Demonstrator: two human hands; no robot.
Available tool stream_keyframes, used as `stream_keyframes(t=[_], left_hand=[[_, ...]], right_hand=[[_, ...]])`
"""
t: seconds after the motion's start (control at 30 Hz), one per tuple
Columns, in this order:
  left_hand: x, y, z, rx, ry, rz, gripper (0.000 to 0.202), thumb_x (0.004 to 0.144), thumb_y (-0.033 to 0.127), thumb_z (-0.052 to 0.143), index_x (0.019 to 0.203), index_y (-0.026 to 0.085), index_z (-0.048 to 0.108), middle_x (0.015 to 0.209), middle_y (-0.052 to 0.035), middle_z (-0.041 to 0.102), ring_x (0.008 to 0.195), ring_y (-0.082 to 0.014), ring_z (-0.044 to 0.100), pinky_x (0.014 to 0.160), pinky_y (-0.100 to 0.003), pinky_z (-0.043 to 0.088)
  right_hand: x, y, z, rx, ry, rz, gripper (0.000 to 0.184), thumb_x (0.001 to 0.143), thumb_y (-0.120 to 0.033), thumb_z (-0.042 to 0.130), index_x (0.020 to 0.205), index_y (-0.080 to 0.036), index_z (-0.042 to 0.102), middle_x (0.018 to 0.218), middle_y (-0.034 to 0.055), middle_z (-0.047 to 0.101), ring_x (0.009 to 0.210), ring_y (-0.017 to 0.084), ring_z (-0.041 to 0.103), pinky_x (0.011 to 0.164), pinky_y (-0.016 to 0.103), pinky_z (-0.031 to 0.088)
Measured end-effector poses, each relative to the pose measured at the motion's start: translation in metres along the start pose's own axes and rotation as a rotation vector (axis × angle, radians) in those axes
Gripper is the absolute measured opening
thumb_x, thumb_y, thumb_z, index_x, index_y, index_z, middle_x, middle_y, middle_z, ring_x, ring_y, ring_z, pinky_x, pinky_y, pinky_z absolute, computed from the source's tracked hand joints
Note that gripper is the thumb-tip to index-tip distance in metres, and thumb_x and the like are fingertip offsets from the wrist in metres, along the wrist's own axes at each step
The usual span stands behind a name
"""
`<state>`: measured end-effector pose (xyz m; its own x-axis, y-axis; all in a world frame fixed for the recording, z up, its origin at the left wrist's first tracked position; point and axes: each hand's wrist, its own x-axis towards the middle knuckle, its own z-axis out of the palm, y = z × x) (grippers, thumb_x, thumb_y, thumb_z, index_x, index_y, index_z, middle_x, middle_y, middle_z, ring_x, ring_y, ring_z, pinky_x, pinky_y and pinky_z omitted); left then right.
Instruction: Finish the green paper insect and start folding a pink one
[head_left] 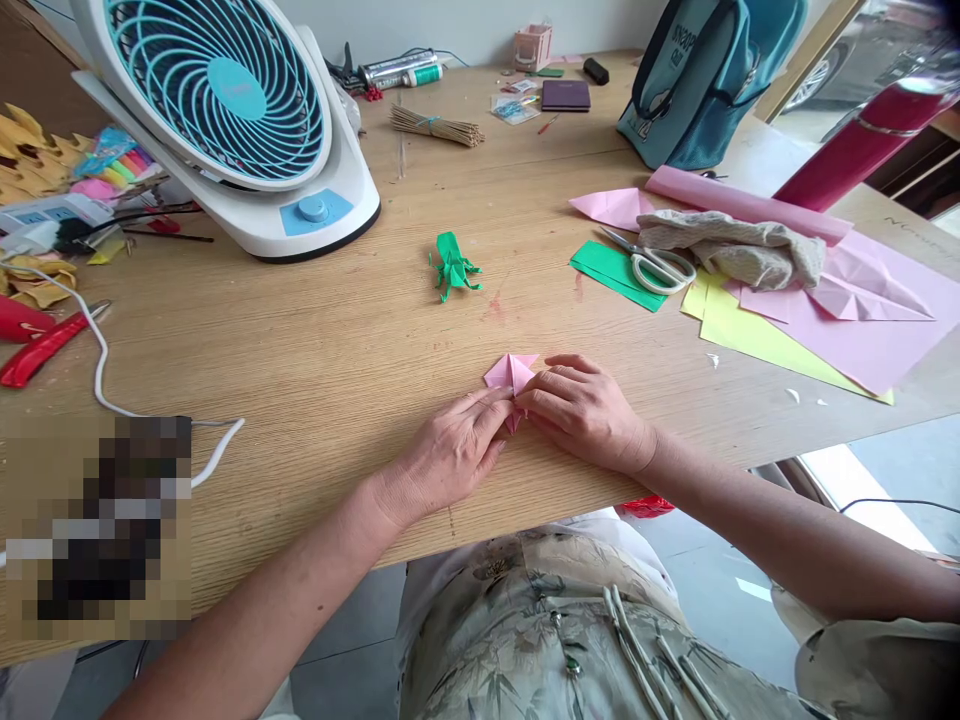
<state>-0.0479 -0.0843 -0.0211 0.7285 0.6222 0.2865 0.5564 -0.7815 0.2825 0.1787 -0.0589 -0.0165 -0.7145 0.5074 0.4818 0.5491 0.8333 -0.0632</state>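
A small folded pink paper (510,374) lies on the wooden table (315,360) near its front edge. My left hand (450,455) rests flat beside it, its fingertips pressing the paper's lower left part. My right hand (585,410) lies over the paper's right side, fingers together and pressing down on a fold. Part of the paper is hidden under both hands. A finished green origami insect (453,265) sits farther back on the table, apart from both hands.
A white and teal fan (232,110) stands back left, with its cable (105,390) trailing forward. Scissors (654,266), a grey cloth (739,250) and pink, yellow and green sheets (825,320) lie at the right. A teal bag (697,80) stands behind them.
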Motion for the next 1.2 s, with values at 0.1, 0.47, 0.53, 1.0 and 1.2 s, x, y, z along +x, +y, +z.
stream_keyframes(t=[0.1, 0.47, 0.53, 1.0, 1.2], left_hand=[[-0.0018, -0.0002, 0.001, 0.035, 0.012, 0.0, 0.041, 0.09, 0.01, 0.05, 0.131, 0.013, 0.044, 0.137, -0.0162, 0.058, 0.127, -0.0266, 0.058, 0.108, -0.042, 0.05], [-0.0019, -0.0007, 0.0005, 0.065, 0.047, 0.006, 0.033, 0.092, 0.012, 0.051, 0.125, 0.013, 0.051, 0.131, -0.0145, 0.06, 0.118, -0.0244, 0.062, 0.101, -0.038, 0.054], [-0.0013, -0.0013, 0.0004, 0.053, 0.051, 0.014, 0.031, 0.092, 0.012, 0.051, 0.123, 0.013, 0.053, 0.129, -0.0141, 0.062, 0.118, -0.0246, 0.063, 0.102, -0.039, 0.054], [-0.001, -0.0016, -0.002, -0.016, 0.087, 0.001, 0.031, 0.087, 0.005, 0.054, 0.116, 0.014, 0.055, 0.126, -0.0144, 0.066, 0.118, -0.0241, 0.064, 0.102, -0.039, 0.055], [-0.002, -0.0022, -0.0022, 0.02, 0.151, 0.052, 0.027, 0.088, 0.003, 0.052, 0.111, 0.015, 0.059, 0.121, -0.0128, 0.068, 0.114, -0.0229, 0.067, 0.097, -0.036, 0.058]], right_hand=[[0.0004, -0.0004, 0.0005, -0.014, 0.028, -0.003, 0.021, 0.1, -0.018, 0.046, 0.093, -0.02, 0.066, 0.077, 0.0025, 0.07, 0.072, 0.017, 0.061, 0.09, 0.036, 0.048], [-0.0024, -0.0017, -0.0015, 0.048, -0.018, -0.006, 0.019, 0.1, -0.021, 0.051, 0.091, -0.021, 0.068, 0.085, 0.0037, 0.073, 0.08, 0.017, 0.065, 0.095, 0.039, 0.048], [-0.0024, -0.0018, -0.0021, 0.042, -0.025, -0.005, 0.02, 0.1, -0.021, 0.05, 0.09, -0.021, 0.068, 0.086, 0.0036, 0.073, 0.081, 0.017, 0.065, 0.095, 0.039, 0.048], [-0.0007, 0.0003, 0.0, -0.088, 0.02, -0.111, 0.017, 0.099, -0.021, 0.052, 0.094, -0.02, 0.068, 0.083, 0.0029, 0.07, 0.076, 0.016, 0.06, 0.096, 0.037, 0.044], [0.0017, -0.001, 0.0012, -0.05, 0.038, -0.081, 0.023, 0.1, -0.022, 0.049, 0.084, -0.021, 0.066, 0.078, 0.0025, 0.067, 0.073, 0.016, 0.057, 0.094, 0.036, 0.043]])
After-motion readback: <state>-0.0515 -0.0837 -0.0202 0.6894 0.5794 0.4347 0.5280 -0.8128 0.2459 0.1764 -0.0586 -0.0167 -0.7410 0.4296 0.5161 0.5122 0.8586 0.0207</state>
